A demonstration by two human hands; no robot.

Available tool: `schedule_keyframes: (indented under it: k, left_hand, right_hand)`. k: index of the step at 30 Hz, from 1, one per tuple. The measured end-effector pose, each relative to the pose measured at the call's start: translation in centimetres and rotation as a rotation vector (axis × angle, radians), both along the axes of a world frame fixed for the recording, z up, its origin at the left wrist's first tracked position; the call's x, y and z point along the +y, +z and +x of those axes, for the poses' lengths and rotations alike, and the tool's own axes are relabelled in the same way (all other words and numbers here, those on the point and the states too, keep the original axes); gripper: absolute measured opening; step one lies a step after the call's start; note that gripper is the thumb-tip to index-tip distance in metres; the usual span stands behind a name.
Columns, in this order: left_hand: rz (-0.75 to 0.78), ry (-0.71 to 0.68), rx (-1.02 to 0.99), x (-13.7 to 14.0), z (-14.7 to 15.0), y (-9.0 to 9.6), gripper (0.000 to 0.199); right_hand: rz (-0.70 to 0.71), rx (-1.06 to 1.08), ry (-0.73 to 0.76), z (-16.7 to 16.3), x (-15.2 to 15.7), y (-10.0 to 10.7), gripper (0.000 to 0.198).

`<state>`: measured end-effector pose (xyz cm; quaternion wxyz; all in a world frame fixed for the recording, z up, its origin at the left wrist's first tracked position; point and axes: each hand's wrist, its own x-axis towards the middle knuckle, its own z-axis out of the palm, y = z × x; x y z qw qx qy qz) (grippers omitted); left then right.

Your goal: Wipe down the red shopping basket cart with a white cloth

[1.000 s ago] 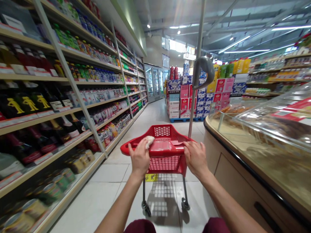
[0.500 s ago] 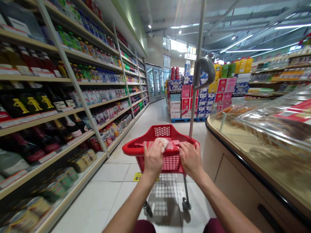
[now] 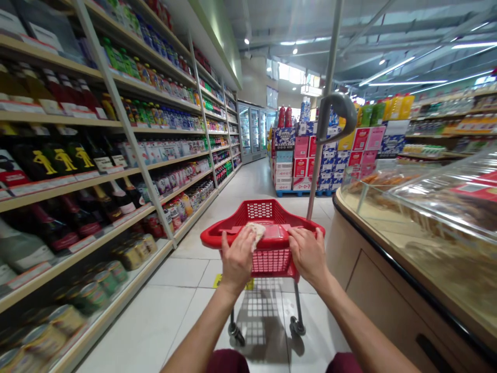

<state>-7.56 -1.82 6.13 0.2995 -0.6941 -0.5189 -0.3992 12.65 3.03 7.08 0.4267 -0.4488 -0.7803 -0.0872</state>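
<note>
A small red plastic shopping cart stands in front of me, seen from its handle end. My left hand presses a crumpled white cloth against the left-middle part of the red handle. Its fingers are closed over the cloth, which sticks out on the right side of the hand. Curled over the handle's right part, my right hand grips the bar. A pinkish panel shows on the handle between the hands.
Shelves of bottles and cans line the left side. A glass-edged food counter stands close on the right. A metal pole with a grey hook rises by the cart. Stacked boxes stand ahead, past the tiled floor.
My left hand has slid a little left along the handle with the cloth. My right hand keeps its grip. The whole view has shifted slightly, so the cart appears farther right.
</note>
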Motion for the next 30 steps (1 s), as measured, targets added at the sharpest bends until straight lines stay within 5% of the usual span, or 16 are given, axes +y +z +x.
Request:
schedule_keyframes:
  k: [5, 11, 17, 22, 28, 30]
  left_hand:
    - [0.079, 0.281, -0.165, -0.2, -4.5, -0.7, 0.031]
    - [-0.006, 0.078, -0.028, -0.2, -1.5, -0.4, 0.033]
    - [0.030, 0.186, -0.127, 0.1, -0.7, 0.0, 0.031]
    - [-0.037, -0.050, -0.028, 0.6, 3.0, 0.3, 0.032]
    - [-0.028, 0.171, -0.192, 0.9, 0.8, 1.0, 0.029]
    - [-0.056, 0.101, -0.153, 0.8, 1.5, 1.0, 0.030]
  right_hand:
    - [-0.001, -0.014, 0.028, 0.1, 0.1, -0.4, 0.033]
    - [0.018, -0.001, 0.003, -0.2, -0.1, -0.5, 0.034]
    - [0.005, -0.011, 0.004, -0.2, -0.2, -0.5, 0.034]
    - [0.003, -0.008, 0.008, -0.1, -0.3, -0.4, 0.033]
    - [-0.008, 0.029, 0.038, 0.2, -0.6, 0.0, 0.033]
    - [-0.012, 0.037, 0.030, 0.1, -0.6, 0.0, 0.034]
